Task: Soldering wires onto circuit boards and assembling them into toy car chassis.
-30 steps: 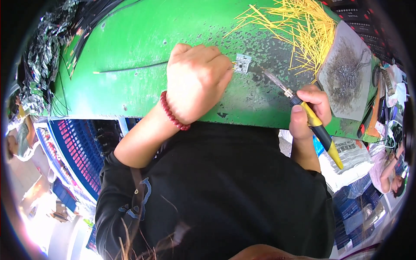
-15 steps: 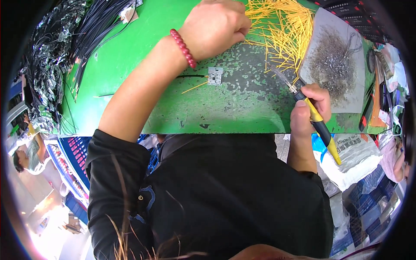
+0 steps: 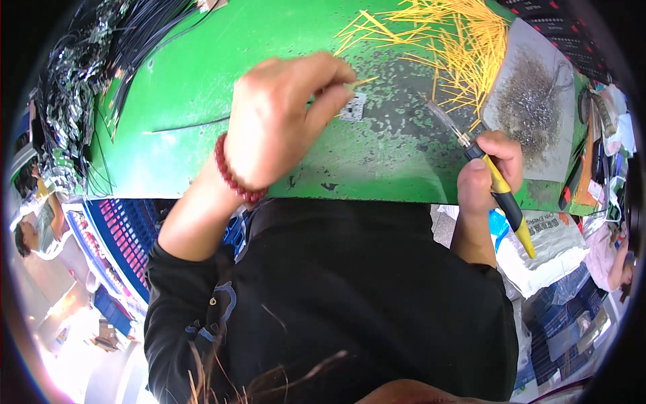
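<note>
My left hand [image 3: 279, 118], with a red bead bracelet [image 3: 232, 174] at the wrist, pinches a thin yellow wire [image 3: 367, 81] just above a small grey circuit board [image 3: 352, 108]. The board lies on the green worktop, partly behind my fingertips. A black wire [image 3: 192, 126] stretches out to the left from under the hand. On the right, my right hand [image 3: 494, 161] grips a yellow and black soldering iron [image 3: 500, 183], its tip pointing up and left. Beyond the iron lies a loose pile of yellow wires [image 3: 471, 50].
A grey sheet [image 3: 558, 151] with dark solder crumbs lies at the right. Black wires [image 3: 145, 47] and heaped small boards [image 3: 70, 101] cover the left end. Below the worktop's front edge [image 3: 377, 200] are a blue basket [image 3: 121, 232] and a white bag [image 3: 538, 262].
My left hand has come back from the yellow wire pile toward me and left, now with a yellow wire by the board. The right hand still holds the soldering iron in nearly the same place.
</note>
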A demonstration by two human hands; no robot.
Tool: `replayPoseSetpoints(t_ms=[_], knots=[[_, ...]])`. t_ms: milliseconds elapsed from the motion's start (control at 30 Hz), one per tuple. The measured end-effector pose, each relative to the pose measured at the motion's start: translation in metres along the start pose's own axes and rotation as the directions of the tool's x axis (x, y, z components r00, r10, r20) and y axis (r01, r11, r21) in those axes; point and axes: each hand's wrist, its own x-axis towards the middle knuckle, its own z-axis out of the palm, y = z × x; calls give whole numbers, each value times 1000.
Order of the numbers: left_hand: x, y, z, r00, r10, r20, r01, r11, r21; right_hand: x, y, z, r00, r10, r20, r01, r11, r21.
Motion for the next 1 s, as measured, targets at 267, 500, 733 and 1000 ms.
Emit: replayPoseSetpoints(t_ms=[267,500,733,1000], knots=[[-48,-7,24,990,-1,-138,30,977,209,-1,-11,33,973,46,227,-47,999,-1],[-49,-13,28,984,25,-176,18,971,236,-5,-1,41,982,26,189,-30,999,21],[-48,-14,28,984,26,-179,13,977,214,-4,-2,41,970,23,243,-21,1000,-13],[-49,-15,30,982,28,-185,13,975,220,-4,-3,41,963,28,267,-5,996,-86]])
